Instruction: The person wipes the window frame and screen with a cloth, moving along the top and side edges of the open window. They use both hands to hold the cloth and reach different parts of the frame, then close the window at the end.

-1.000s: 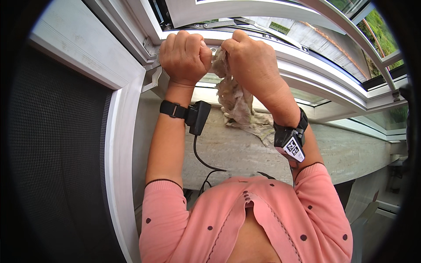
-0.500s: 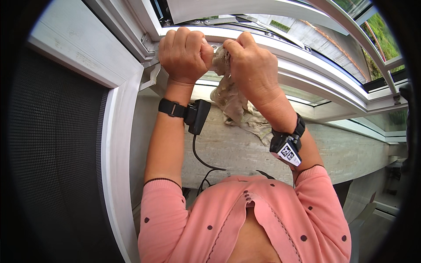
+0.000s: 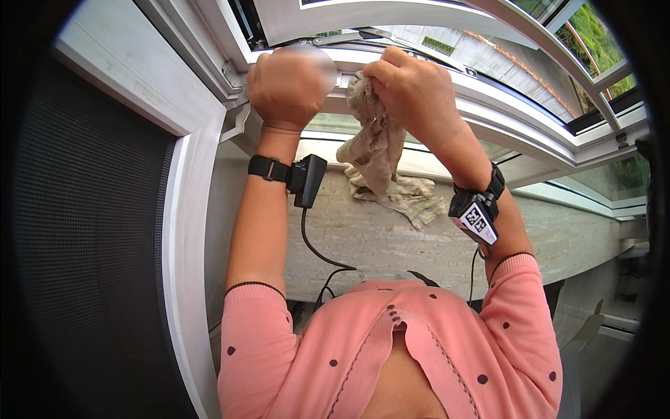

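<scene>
My left hand [image 3: 289, 87] is closed at the white window frame [image 3: 481, 101], its fingers curled over the lower rail near the left corner; part of this hand is smeared in the picture. In my right hand [image 3: 419, 98] a crumpled, dirty beige rag [image 3: 377, 150] is pinched between thumb and fingers. It hangs down from the rail in front of the lower pane. Below it, a second patterned cloth [image 3: 415, 199] lies bunched on the stone sill [image 3: 391, 244], partly behind the hanging rag.
A window sash [image 3: 391, 17] stands swung outward at the top, with a metal stay arm [image 3: 342, 35] beneath it. On the left is a dark mesh screen [image 3: 98, 209] in a white frame. A white handle [image 3: 235, 124] juts out near my left wrist. Black cables [image 3: 314, 244] hang from the wrist devices.
My right hand has moved a little right, away from the left hand, carrying the rag with it. My left hand has shifted slightly and stays at the frame.
</scene>
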The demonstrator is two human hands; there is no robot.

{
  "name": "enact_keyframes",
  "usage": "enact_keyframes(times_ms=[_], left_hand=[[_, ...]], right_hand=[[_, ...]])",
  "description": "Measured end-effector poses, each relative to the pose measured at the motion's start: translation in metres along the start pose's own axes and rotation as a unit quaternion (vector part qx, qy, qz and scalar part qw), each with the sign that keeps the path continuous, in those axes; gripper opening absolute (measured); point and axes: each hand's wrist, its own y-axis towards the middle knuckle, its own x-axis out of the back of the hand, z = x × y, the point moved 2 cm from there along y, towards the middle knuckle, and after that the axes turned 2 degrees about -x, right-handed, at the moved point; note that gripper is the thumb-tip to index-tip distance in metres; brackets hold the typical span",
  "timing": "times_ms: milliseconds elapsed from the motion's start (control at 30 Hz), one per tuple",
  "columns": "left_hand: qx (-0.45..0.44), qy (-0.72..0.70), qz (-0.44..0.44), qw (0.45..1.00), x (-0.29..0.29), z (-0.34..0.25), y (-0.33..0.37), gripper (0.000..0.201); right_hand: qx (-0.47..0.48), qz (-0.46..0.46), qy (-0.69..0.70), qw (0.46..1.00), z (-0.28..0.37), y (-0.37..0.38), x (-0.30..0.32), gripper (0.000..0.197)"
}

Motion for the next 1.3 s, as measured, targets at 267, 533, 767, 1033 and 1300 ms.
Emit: enact_keyframes(times_ms=[267, 533, 767, 1033, 1300], left_hand=[[-0.007, 0.008, 0.003, 1.0, 0.0, -0.001, 0.001, 0.01], [0.005, 0.0, -0.005, 1.0, -0.002, 0.002, -0.002, 0.011], [0.005, 0.006, 0.008, 1.0, -0.002, 0.001, -0.005, 0.01], [0.009, 0.007, 0.011, 1.0, -0.003, 0.003, -0.002, 0.01], [0.006, 0.011, 0.022, 1.0, -0.003, 0.002, -0.003, 0.009]], right_hand=[[-0.013, -0.017, 0.011, 1.0, 0.009, 0.027, -0.021, 0.003], [-0.03, 0.046, -0.039, 0.998, -0.002, 0.026, -0.012, 0.007], [0.016, -0.064, 0.089, 0.994, -0.001, 0.027, -0.024, 0.01], [0.001, 0.031, 0.026, 0.999, -0.012, 0.025, -0.009, 0.005], [-0.027, -0.017, 0.027, 0.999, 0.001, 0.029, -0.025, 0.005]])
